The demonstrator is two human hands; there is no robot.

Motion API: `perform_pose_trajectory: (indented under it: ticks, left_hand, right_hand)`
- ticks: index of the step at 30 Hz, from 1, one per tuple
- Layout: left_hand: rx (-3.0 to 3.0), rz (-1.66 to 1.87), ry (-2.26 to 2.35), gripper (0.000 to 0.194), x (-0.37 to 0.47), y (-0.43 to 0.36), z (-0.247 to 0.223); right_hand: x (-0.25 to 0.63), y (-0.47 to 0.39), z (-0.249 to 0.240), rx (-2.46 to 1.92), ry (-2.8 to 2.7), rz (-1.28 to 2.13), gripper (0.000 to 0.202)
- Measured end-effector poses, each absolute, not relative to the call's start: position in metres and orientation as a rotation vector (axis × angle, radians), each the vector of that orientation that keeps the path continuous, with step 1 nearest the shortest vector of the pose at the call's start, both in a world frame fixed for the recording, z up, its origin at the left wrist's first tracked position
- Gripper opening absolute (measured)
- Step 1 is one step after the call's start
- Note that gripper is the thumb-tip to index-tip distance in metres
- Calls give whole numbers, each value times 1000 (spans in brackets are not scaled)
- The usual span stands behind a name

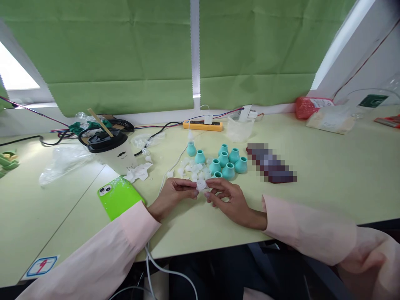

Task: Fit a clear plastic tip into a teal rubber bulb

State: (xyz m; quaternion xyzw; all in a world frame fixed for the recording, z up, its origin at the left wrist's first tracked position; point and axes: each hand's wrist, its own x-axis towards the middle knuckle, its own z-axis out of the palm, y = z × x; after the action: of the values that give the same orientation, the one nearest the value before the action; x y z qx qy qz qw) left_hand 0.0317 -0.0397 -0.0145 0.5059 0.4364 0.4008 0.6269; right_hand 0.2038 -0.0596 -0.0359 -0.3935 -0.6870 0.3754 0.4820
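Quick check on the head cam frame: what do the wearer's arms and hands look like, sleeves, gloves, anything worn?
Both arms wear long, loose, pale pink sleeves: the left sleeve and the right sleeve, each gathered to a cuff at the wrist. The left hand and right hand are bare, with no gloves. No watch, ring or marking is visible on either.

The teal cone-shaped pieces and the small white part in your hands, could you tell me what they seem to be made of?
The teal pieces look like soft matte silicone or rubber: even colour, no glare. The white part, held by both hands' fingers, looks like translucent plastic or silicone; too small to tell.
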Motion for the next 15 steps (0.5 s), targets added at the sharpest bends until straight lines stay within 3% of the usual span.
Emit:
perform_pose_trajectory:
  ticks: [15]
  left_hand:
    - [1118,907,947,22,31,-39,-17]
  right_hand:
    - [204,-59,-36,-962,-1602,1054,27]
